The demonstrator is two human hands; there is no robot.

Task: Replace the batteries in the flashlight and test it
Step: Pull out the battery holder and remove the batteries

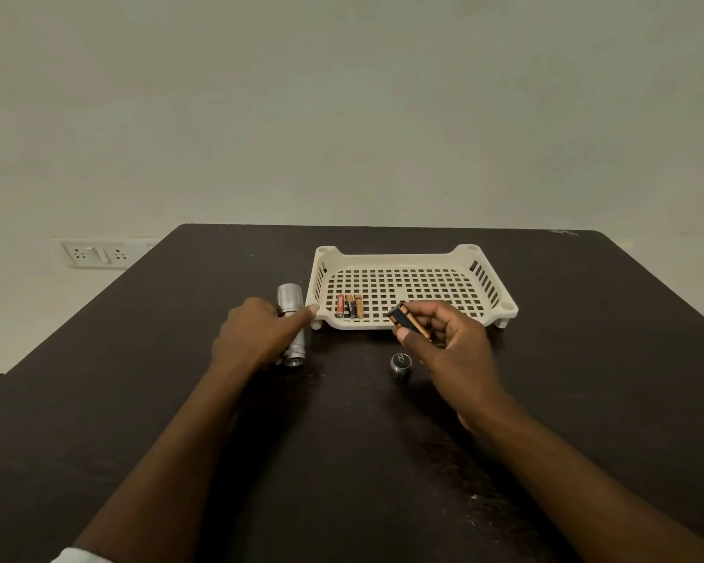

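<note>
The flashlight [293, 325] is lying on the dark table [565, 359], just left of the white tray [399, 260], with its open rear end turned toward the person. It is steadied by the left hand [253, 339], which rests over the barrel with the forefinger stretched out straight toward the tray's near corner; whether the other fingers are wrapped round the barrel cannot be told. The battery holder [408, 321] is pinched between thumb and fingers of the right hand [448, 343], above the tray's near edge; batteries appear to be seated in it, though their number cannot be made out. The end cap [400, 363] is standing on the table, apart from the flashlight and just below the right hand.

The step in hand is judged to be the battery swap itself, with the holder out of the barrel. Next, the holder would need to be lined up with the open end, slid in, and the cap screwed back on before testing.

Counted: one flashlight, one cap, one holder, one tray, and three loose batteries [349, 306] laid side by side in the tray.
</note>
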